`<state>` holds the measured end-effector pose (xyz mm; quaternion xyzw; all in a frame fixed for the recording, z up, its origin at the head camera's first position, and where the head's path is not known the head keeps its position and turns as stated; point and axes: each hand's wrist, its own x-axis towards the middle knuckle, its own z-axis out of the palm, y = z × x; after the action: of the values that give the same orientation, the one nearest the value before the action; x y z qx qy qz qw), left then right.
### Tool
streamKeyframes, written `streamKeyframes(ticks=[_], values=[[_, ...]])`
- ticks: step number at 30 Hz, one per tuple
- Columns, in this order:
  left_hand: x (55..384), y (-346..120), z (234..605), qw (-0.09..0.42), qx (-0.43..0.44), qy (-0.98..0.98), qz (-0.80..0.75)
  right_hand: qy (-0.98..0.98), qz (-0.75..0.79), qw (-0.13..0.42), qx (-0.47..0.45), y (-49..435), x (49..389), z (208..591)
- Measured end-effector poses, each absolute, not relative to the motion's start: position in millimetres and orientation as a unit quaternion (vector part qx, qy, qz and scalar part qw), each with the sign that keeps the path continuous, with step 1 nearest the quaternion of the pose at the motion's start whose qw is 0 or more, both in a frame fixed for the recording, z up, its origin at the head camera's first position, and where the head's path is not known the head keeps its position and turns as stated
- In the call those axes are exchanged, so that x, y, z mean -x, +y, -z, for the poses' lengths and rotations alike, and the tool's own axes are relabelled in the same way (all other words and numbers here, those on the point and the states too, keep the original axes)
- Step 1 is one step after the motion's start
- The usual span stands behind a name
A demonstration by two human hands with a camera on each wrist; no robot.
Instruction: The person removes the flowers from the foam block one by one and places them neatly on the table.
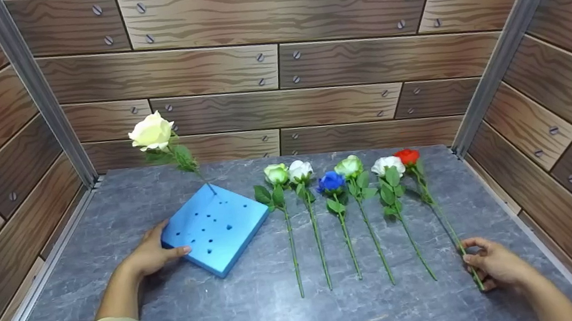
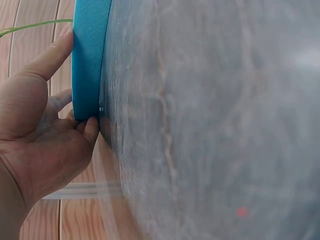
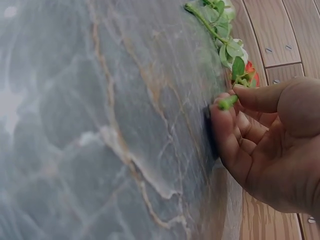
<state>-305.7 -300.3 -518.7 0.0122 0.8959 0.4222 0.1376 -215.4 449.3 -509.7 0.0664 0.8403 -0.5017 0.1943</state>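
My left hand (image 1: pixel 152 252) holds the left corner of a blue foam block (image 1: pixel 235 236), thumb on its top face and fingers along the side. Small dark holes dot the block's top. A pale yellow rose (image 1: pixel 152 131) stands tilted in the block's far corner. On the right, my right hand (image 1: pixel 496 264) pinches the lower stem of a red rose (image 1: pixel 407 157) between thumb and fingers. The stem's cut green end (image 3: pixel 227 102) pokes out of the grip in the right wrist view. The red bloom lies at the far end, beside a white rose (image 1: pixel 388 166).
Between the hands, several more roses lie in a row, stems toward me: a pale green rose (image 1: pixel 276 174), a white rose (image 1: pixel 300 170), a blue rose (image 1: pixel 331 181) and another green rose (image 1: pixel 348 166). Wood-patterned walls (image 1: pixel 275 65) enclose the grey marbled table (image 1: pixel 261 319) at the back and sides.
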Motion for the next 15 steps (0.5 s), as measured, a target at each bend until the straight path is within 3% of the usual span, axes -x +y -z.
streamKeyframes(ticks=[15], values=[[305.9, -300.4, 519.1, 0.136, -0.015, 0.897, -0.42, 0.915, 0.378, 0.116, -0.075, 441.5, 214.4, 511.8]])
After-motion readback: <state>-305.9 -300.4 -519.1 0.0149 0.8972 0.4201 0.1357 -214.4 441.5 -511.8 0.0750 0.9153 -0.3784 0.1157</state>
